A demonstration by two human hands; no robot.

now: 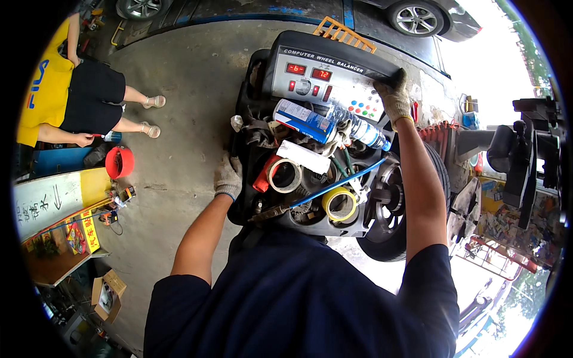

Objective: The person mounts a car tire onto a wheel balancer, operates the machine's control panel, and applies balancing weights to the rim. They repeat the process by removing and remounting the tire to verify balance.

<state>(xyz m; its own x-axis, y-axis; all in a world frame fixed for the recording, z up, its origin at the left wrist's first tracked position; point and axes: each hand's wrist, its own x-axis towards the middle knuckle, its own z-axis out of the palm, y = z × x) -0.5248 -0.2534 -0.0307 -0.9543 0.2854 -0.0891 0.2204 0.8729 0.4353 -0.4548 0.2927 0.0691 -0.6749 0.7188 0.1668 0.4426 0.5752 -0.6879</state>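
Observation:
In front of me stands a wheel balancer with a grey control panel (334,89), lit red displays and coloured buttons. My right hand (395,100), in a worn work glove, grips the panel's right edge, its fingers at the dark rim. My left hand (228,179), also gloved, lies against the left side of the black tool tray (240,200), fingers stretched out. On the tray lie a blue-and-white spray can (304,120), a clear water bottle (361,128), a tape roll (285,176), a yellow tape roll (339,204) and a long blue rod (340,182).
A wheel with a tyre (391,191) sits at the balancer's right side. At the left stands another person in a yellow shirt (48,77), near a red round container (120,162). An open cardboard box (108,295) is lower left. Cars (416,20) stand at the back.

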